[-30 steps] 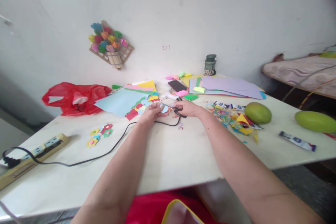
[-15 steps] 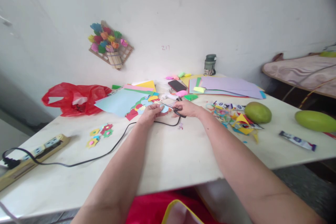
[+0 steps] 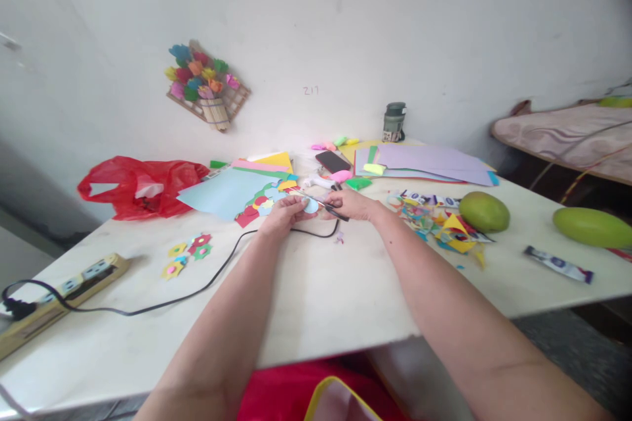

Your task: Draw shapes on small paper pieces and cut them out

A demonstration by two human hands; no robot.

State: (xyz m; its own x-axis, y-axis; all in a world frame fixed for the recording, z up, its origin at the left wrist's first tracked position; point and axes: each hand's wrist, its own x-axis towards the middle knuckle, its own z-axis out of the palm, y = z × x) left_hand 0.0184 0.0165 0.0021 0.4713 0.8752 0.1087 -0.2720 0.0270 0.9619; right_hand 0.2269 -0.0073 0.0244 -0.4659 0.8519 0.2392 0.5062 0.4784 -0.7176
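Note:
Near the middle of the white table, my left hand (image 3: 288, 212) pinches a small light blue paper circle (image 3: 311, 205). My right hand (image 3: 351, 202) is closed around the black-handled scissors (image 3: 334, 210), whose blades point left against the paper piece. Just left of my left hand lie cut paper shapes in red, green and yellow (image 3: 261, 202). A white glue gun (image 3: 318, 181) rests behind the hands. Small layered paper flowers (image 3: 172, 269) with coloured centres sit on the left of the table.
A black cord (image 3: 217, 274) runs from the power strip (image 3: 93, 274) towards my hands. At the left stands a red plastic bag (image 3: 168, 174). Paper scraps (image 3: 434, 227), green mangoes (image 3: 484, 212) and a wrapper (image 3: 557, 264) lie right. A phone (image 3: 333, 161) and paper sheets (image 3: 424, 161) are behind.
The light blue paper circle has shifted and turned slightly in my left hand against the scissors. Otherwise the hands and table items stay nearly where they were.

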